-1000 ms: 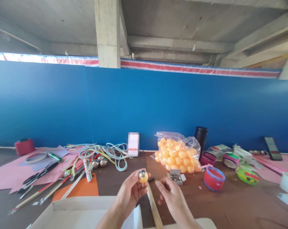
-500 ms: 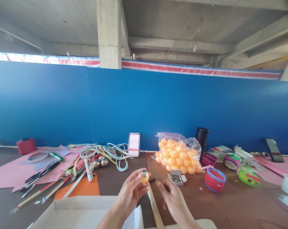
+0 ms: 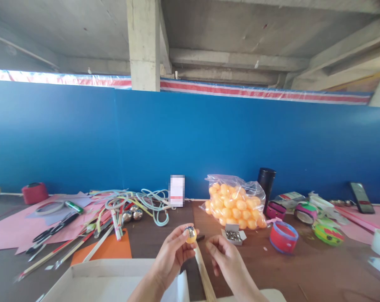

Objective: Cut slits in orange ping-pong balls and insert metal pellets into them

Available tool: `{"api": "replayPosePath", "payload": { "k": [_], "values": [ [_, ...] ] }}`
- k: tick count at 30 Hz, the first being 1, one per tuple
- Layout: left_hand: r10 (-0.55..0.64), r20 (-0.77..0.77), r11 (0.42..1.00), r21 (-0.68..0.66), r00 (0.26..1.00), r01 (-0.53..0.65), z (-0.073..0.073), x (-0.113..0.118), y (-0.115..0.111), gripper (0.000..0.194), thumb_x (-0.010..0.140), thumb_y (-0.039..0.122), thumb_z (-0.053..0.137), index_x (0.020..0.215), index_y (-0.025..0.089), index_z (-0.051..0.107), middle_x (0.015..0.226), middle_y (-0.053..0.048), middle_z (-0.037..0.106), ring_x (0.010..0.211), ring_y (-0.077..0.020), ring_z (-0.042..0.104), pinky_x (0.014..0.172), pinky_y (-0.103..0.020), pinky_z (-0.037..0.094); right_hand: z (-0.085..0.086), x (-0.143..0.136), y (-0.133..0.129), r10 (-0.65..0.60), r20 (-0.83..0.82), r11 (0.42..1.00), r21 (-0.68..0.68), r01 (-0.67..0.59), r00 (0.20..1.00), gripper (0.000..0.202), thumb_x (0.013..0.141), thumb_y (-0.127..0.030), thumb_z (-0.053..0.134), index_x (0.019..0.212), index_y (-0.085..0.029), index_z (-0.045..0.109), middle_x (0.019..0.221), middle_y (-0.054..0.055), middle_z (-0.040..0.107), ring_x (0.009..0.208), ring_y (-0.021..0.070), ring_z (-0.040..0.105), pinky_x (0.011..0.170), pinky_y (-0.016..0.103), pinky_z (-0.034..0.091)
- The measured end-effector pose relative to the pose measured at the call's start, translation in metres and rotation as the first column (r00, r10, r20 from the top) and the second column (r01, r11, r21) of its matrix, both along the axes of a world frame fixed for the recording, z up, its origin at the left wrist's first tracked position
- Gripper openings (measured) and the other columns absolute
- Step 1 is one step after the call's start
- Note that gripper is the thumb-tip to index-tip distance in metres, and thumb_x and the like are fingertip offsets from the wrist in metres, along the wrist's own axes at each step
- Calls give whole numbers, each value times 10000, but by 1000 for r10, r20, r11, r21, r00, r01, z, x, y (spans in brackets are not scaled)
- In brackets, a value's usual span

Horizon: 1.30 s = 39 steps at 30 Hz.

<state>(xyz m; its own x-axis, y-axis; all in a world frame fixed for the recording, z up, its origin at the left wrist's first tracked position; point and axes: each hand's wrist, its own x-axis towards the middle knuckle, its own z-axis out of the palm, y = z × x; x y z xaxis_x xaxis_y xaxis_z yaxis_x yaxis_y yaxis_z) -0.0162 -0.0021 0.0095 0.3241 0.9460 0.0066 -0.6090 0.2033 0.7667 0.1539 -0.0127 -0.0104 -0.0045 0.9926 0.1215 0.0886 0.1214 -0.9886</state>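
My left hand (image 3: 175, 250) pinches a small orange ball (image 3: 191, 239) whose top is covered by something shiny and silvery. Just to the right is my right hand (image 3: 224, 256), its thumb and index finger pressed together; whatever may be between them is too small to make out. A pale wooden stick (image 3: 204, 270) lies on the table between both hands. Behind my right hand sits a small open box (image 3: 234, 235) of shiny metal pieces. A clear bag of orange balls (image 3: 235, 205) rests further back.
A white tray (image 3: 114, 264) lies front left, near an orange sheet (image 3: 122, 247), tubes and scissors (image 3: 51, 230). Silver balls (image 3: 137, 214) sit behind. At right are a red tape roll (image 3: 283, 238), a black bottle (image 3: 266, 184) and a phone (image 3: 362, 198).
The ball in my left hand has turned or tilted slightly, showing more silver on top and orange below. My right hand has barely moved.
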Motion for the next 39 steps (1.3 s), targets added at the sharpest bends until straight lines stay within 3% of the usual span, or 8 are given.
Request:
{"api": "replayPosePath", "payload": {
  "k": [8,13,19,28,34,39],
  "values": [
    [-8,-5,1000,0,1000,8,-2,2,1,304,745,276,619,1019,146,599,1017,-123,638,688,-124,609,617,-250,497,3,0,-1,7,-99,999,-50,-12,995,326,716,-483,629,746,-166,558,476,-64,521,355,69,448,374,175,357],
    [4,-10,1000,16,1000,-4,2,2,-1,301,744,268,622,1023,159,608,1066,-116,617,708,-128,612,629,-251,492,8,-1,-4,6,-135,1000,-24,-10,991,319,722,-470,634,689,-170,528,449,-73,494,348,62,422,367,171,344],
    [-18,-1,999,42,1000,18,0,2,-1,348,767,253,597,1098,144,592,882,-85,624,726,-144,605,672,-274,485,15,-1,-9,38,-237,998,-43,-50,971,291,744,-430,640,699,-161,537,475,-70,487,374,47,396,377,159,336],
    [-58,-13,998,29,998,59,-2,2,-1,379,760,265,605,1114,132,589,963,-130,634,752,-166,618,656,-282,483,25,-3,-15,46,-366,991,-102,-89,930,367,634,-465,719,805,-164,598,661,-3,603,417,54,422,373,173,332],
    [-86,-34,995,51,996,88,-3,4,-1,316,784,266,573,1065,124,592,998,-145,632,794,-179,622,656,-277,473,22,-6,-17,133,-475,979,-71,-189,870,261,696,-384,705,799,-167,601,714,-5,605,414,27,375,376,156,287],
    [-113,-35,991,68,993,115,-6,5,-1,319,784,261,573,1068,118,589,960,-140,634,768,-164,608,668,-282,465,15,-10,-17,174,-467,974,-47,-221,867,217,747,-351,672,798,-151,606,595,-35,550,393,19,348,371,145,284]
  ]
}}
